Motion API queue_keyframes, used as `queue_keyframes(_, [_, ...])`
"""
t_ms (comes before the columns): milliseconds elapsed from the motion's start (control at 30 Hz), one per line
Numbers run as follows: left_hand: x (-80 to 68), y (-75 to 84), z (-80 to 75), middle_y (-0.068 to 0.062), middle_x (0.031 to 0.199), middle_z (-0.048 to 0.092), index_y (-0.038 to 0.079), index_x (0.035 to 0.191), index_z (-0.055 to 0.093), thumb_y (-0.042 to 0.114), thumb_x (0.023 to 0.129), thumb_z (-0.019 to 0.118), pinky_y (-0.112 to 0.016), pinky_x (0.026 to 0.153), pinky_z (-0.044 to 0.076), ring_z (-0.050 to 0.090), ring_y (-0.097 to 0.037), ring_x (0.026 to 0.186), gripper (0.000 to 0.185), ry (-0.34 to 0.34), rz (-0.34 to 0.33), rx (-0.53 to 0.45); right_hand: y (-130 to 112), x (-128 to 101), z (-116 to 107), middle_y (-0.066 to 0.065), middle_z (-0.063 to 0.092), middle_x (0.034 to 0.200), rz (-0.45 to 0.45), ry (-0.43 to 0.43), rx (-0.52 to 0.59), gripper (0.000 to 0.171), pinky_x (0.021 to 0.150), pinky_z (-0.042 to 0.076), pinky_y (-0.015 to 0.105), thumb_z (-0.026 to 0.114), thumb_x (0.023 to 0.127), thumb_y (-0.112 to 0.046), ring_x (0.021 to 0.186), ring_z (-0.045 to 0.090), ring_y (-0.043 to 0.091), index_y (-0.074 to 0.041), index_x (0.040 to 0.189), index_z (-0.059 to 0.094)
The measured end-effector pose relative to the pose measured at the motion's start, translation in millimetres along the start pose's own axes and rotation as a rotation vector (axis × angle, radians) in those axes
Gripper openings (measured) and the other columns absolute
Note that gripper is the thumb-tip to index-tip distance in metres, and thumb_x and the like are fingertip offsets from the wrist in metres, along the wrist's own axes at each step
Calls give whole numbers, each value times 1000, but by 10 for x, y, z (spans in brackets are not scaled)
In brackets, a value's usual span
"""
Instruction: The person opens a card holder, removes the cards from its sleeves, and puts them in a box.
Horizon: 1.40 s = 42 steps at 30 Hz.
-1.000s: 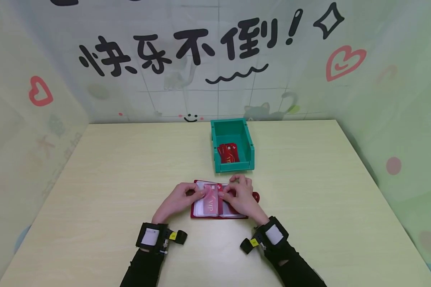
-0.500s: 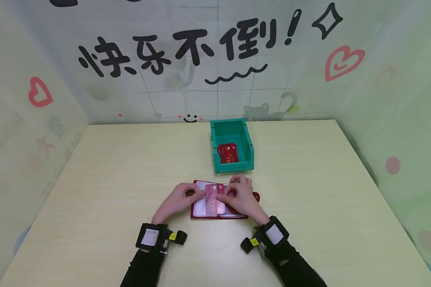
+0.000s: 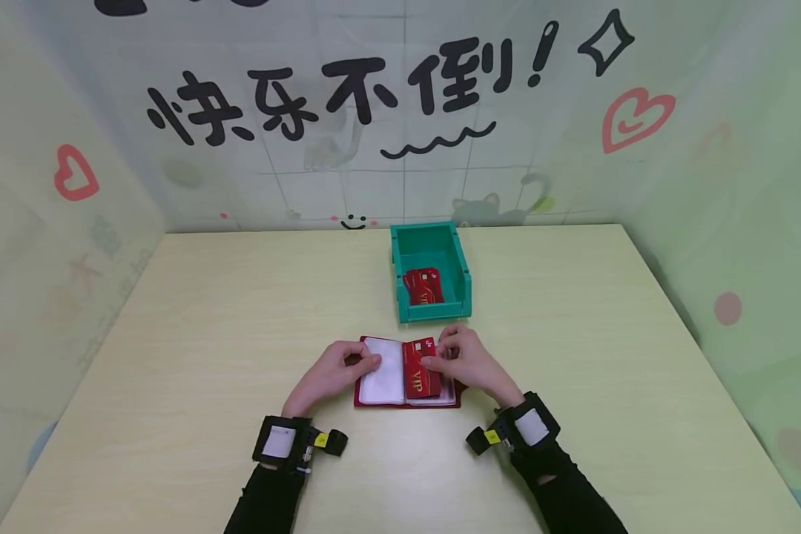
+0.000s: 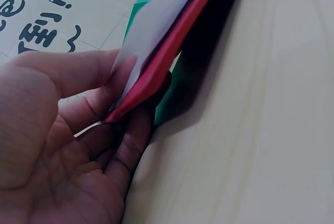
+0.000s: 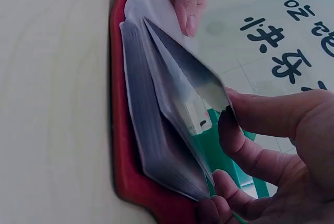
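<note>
A red card holder (image 3: 457, 404) lies spread on the table, its white translucent sleeve pages facing up. The left hand (image 3: 340, 367) grips its left side; in the left wrist view, the thumb is on the white sleeve page (image 4: 164, 18) and other fingers are behind the red cover (image 4: 151, 80). The right hand (image 3: 470, 360) pinches a red VIP card (image 3: 419, 378) at its right edge, over the right half of the holder. Seen from the right wrist, the card (image 5: 195, 70) tilts up above the stacked sleeves (image 5: 156, 145), held between thumb and finger.
Behind the card holder stands a green bin (image 3: 434, 315) with several red VIP cards (image 3: 424, 288) inside. A printed backdrop (image 3: 274, 178) rises along the table's back and sides. Pale wood tabletop (image 3: 240, 297) surrounds the holder.
The right hand has moved right with the card. Earlier the card looked pale pink through a translucent layer near the spine; now it shows bright red. The left hand stays put.
</note>
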<state>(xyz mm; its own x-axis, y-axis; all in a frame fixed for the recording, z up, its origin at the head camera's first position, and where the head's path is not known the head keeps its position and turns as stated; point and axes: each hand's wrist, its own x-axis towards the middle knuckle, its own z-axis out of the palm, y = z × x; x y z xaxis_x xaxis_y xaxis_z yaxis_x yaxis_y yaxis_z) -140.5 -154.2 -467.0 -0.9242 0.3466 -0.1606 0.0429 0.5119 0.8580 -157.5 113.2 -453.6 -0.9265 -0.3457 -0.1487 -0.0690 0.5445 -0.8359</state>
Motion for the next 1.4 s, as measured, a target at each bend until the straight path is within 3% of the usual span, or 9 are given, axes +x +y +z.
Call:
queue_keyframes(267, [-12, -25, -9, -4, 82, 57, 5, 84, 67, 25, 99, 64, -25, 72, 40, 51, -17, 86, 25, -2, 18, -15, -66, 27, -151, 16, 64, 113, -34, -4, -18, 22, 74, 56, 28, 72, 93, -23, 103, 59, 23, -4, 85, 64])
queue_keyframes(433, [-17, -30, -9, -4, 80, 56, 5, 83, 66, 23, 99, 64, -24, 73, 39, 50, -17, 84, 24, 2, 19, -23, -132, 105, -218, 15, 71, 82, -55, 26, -9, 23, 58, 52, 23, 69, 96, -24, 64, 64, 20, -3, 92, 59])
queue_keyframes(533, [-21, -27, -10, -4, 80, 56, 5, 83, 66, 22, 98, 65, -24, 73, 40, 51, -17, 84, 23, 6, 16, -22, -183, 175, -267, 17, 65, 70, -63, 65, -5, 23, 53, 47, 23, 68, 97, -22, 54, 60, 25, -2, 95, 56])
queue_keyframes(733, [-22, -33, -10, -4, 81, 57, 5, 84, 67, 23, 99, 64, -24, 73, 40, 51, -18, 85, 23, 10, 14, -21, -311, 374, -375, 18, 66, 79, -101, 205, -76, 31, 56, 44, 24, 66, 98, -19, 61, 55, 20, 3, 120, 60])
queue_keyframes(900, [-19, -38, -2, -4, 81, 57, 6, 84, 67, 23, 99, 64, -24, 74, 40, 51, -17, 85, 23, 7, 21, -21, -470, 545, -437, 20, 63, 84, -120, 253, -180, 51, 58, 41, 24, 63, 99, -14, 69, 54, 21, 8, 143, 47])
queue_keyframes(967, [-19, -28, 1, -4, 81, 57, 7, 84, 67, 22, 99, 64, -24, 74, 40, 52, -17, 85, 22, 7, 17, -22, -521, 626, -441, 21, 63, 85, -104, 248, -211, 55, 58, 42, 24, 61, 100, -13, 71, 59, 26, 8, 147, 41])
queue_keyframes(1067, [-18, -9, 1, -2, 81, 57, 9, 84, 68, 22, 99, 64, -24, 75, 41, 52, -18, 86, 21, 2, 8, -21, -558, 746, -432, 26, 68, 109, -81, 232, -275, 58, 69, 57, 30, 59, 101, -12, 87, 70, 33, 7, 150, 35])
queue_keyframes(1200, [-20, -7, -1, -3, 82, 56, 8, 84, 68, 23, 99, 63, -25, 75, 40, 52, -18, 87, 22, -1, 5, -21, -570, 876, -400, 27, 63, 132, -64, 195, -379, 58, 79, 61, 42, 56, 101, -6, 104, 72, 37, 9, 151, 31])
queue_keyframes(1400, [-15, -10, 3, -3, 82, 57, 9, 84, 68, 22, 99, 63, -25, 75, 41, 53, -18, 87, 20, -4, -4, -31, -606, 1016, -338, 25, 66, 126, 30, 116, -505, 56, 84, 60, 47, 54, 100, -2, 109, 69, 39, 6, 151, 32])
